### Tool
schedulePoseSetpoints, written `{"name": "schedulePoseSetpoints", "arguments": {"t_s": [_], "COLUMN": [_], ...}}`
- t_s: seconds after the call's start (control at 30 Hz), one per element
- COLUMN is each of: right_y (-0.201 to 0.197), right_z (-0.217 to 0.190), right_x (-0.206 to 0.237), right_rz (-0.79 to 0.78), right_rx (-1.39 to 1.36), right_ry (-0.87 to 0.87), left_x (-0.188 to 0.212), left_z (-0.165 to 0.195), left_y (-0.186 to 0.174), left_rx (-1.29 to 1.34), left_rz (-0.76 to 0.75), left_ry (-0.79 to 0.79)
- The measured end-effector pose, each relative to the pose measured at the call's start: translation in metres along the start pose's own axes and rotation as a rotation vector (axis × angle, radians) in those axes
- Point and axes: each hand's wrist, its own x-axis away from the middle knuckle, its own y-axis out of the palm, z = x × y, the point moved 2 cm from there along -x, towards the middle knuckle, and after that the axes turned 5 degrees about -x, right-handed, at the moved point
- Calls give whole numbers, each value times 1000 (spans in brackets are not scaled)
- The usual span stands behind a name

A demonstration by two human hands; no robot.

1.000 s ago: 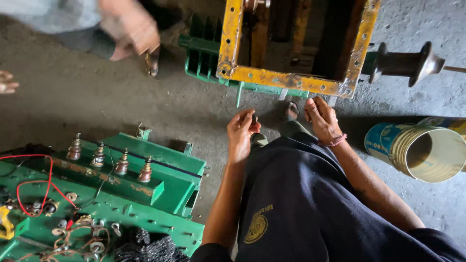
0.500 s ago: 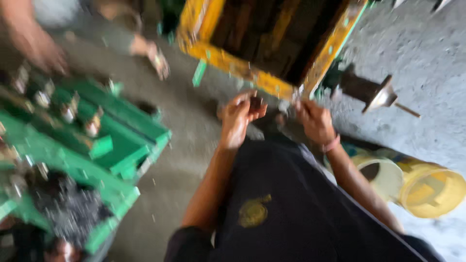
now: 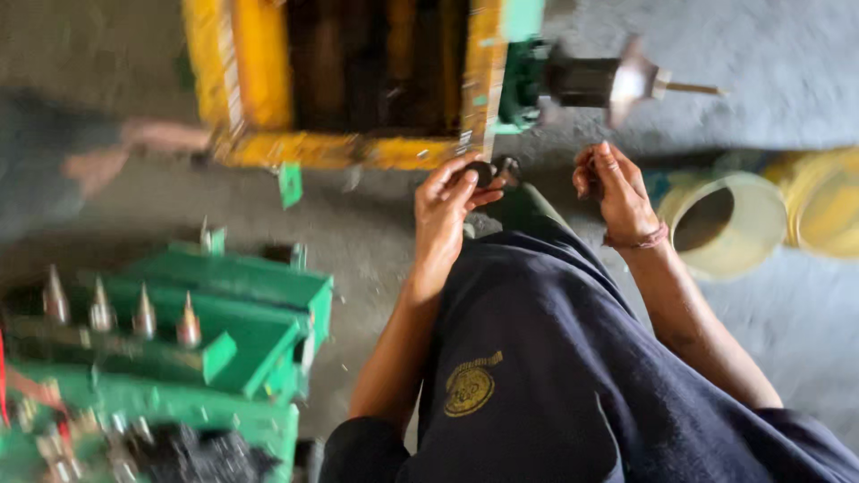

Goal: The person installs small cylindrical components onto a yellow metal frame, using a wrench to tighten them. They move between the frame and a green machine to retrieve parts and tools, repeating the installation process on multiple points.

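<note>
Small dark part point(image 3: 488, 172): pinched at the left hand point(image 3: 445, 215) fingertips, just below the yellow frame point(image 3: 358, 150) edge.
Left fingers point(image 3: 465, 183): closed round it, thumb against forefinger.
Right hand point(image 3: 617, 192): loosely curled just beside; holding anything, cannot tell.
Risk: part slipped from so light a pinch, likely lost on the grey floor point(image 3: 376, 241).
Blur: detail uncertain.

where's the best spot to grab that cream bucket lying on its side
Grip the bucket by its rim, at the upper edge of the open mouth, coming from the left where the mouth faces. It lies on its side on the floor with the yellow bucket close behind it, so the right side looks crowded.
</note>
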Motion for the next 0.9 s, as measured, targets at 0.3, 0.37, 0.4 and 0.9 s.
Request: {"name": "schedulePoseSetpoints", "arguments": {"t_s": [0.3, 0.37, 0.4, 0.9], "right_y": [-223, -281, -310, -461], "right_z": [1, 0, -1, -250], "right_x": [10, -15, -26, -302], "right_rz": [622, 630, 647, 85], "right_rx": [-121, -118, -106, 456], "right_ry": [-146, -139, -84, -288], "left_x": [-73, -97, -108, -330], "left_z": [-78, -101, -115, -187], "left_y": [143, 185, 211, 435], "left_rx": [-498, -594, -610, -213], "left_rz": [-213, -179, -149, 102], "left_ry": [191, 251, 276, 100]}}
